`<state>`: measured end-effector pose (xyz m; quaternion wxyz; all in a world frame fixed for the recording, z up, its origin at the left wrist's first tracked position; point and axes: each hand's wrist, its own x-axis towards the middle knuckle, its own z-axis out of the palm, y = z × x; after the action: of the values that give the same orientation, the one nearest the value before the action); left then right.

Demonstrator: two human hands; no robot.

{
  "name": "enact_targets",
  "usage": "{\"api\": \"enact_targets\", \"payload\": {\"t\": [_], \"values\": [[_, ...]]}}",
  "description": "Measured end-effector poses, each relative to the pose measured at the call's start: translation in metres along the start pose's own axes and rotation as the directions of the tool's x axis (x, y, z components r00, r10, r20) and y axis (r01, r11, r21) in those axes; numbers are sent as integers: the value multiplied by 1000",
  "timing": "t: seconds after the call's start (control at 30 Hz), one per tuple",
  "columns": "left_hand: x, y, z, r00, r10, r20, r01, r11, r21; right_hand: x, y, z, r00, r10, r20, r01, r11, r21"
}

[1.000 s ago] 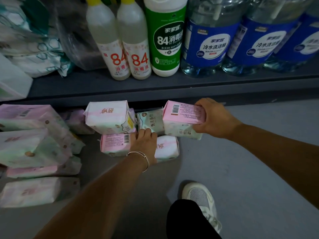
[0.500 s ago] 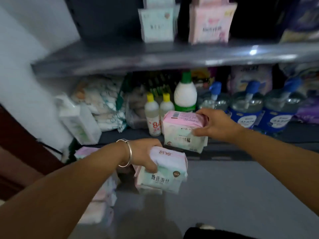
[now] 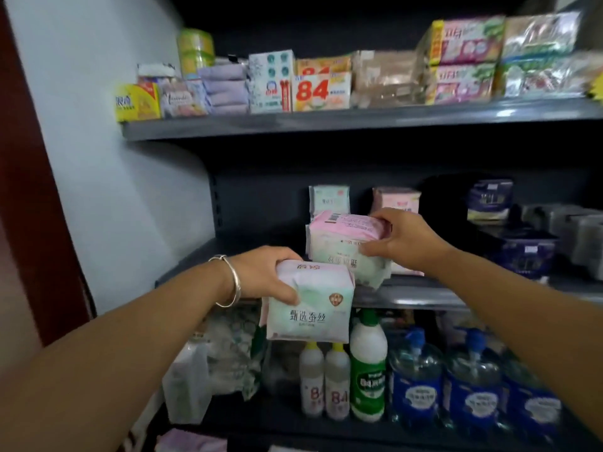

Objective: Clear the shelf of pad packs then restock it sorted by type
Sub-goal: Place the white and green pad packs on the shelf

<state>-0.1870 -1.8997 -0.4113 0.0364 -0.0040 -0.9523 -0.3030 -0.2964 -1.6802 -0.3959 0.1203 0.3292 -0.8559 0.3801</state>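
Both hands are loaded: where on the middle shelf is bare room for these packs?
Bare: middle shelf left stretch, from the wall to the mint pack standing at the back. Crowded: right end, dark blue packs. Left hand and right hand each hold packs.

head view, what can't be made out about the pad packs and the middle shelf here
- Head view: right hand holds pink-topped packs; how many cannot be told, since they overlap.
- Two upright packs at the back of the middle shelf: lower halves hidden by the held packs.
- Left hand covers a corner of the green pack.
- Small print: blurred.
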Motion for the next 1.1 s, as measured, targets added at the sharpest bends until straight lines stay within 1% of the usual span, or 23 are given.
{"api": "enact_targets", "payload": {"t": [0.1,0.23,0.33,0.47,0.67,0.77,0.97,1.1], "values": [[33,-3,-12,999,7,-47,-8,999,-31,36,4,-2,998,-36,-58,32,997,-68],[77,-11,-20,997,9,-77,-17,996,-91,83,20,2,985,-81,-153,55,984,-168],[109,-17,-22,994,7,-106,-20,993,-120,109,31,6,971,-94,-219,55,982,-180],[146,-30,-20,992,2,-128,-22,987,-158,140,44,14,958,-106,-265,64,985,-162],[194,-58,-5,993,-9,-121,-13,983,-184,181,58,24,962,-121,-244,80,982,-173],[212,-70,2,993,-12,-114,-10,981,-195,197,64,31,969,-117,-219,87,986,-144],[232,-89,15,993,-27,-117,-10,953,-303,212,81,47,985,-66,-159,52,994,-91],[238,-92,12,992,10,-129,-43,966,-256,215,85,52,987,-21,-162,19,1000,-15]]}}
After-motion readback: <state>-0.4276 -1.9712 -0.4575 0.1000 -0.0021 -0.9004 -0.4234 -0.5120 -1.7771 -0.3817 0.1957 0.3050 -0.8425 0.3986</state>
